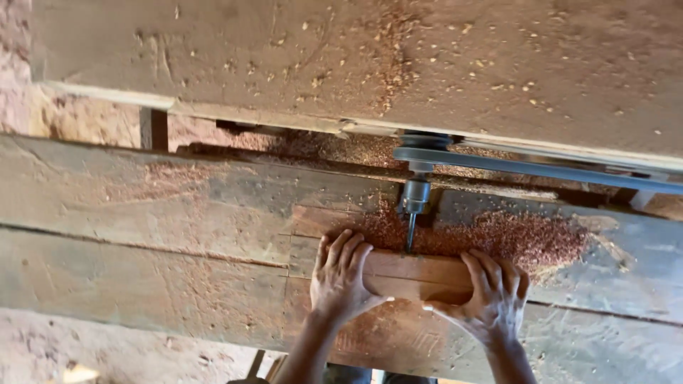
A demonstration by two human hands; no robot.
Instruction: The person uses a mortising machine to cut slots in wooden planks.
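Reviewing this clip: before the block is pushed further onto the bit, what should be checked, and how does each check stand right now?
1. Left hand grips the block: ok.
2. Right hand grips the other end: ok.
3. Bit meets the block's far edge between the hands: ok.
4. Fingers clear of the bit: not ok, the left ones lie close beside it.
5. Bench free of sawdust: not ok.
6. Bit spinning: cannot tell.

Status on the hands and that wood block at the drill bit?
Left hand and right hand both gripping the wood block. Block's far edge against the horizontal drill bit. Red sawdust heaped behind it; nothing else blocking.
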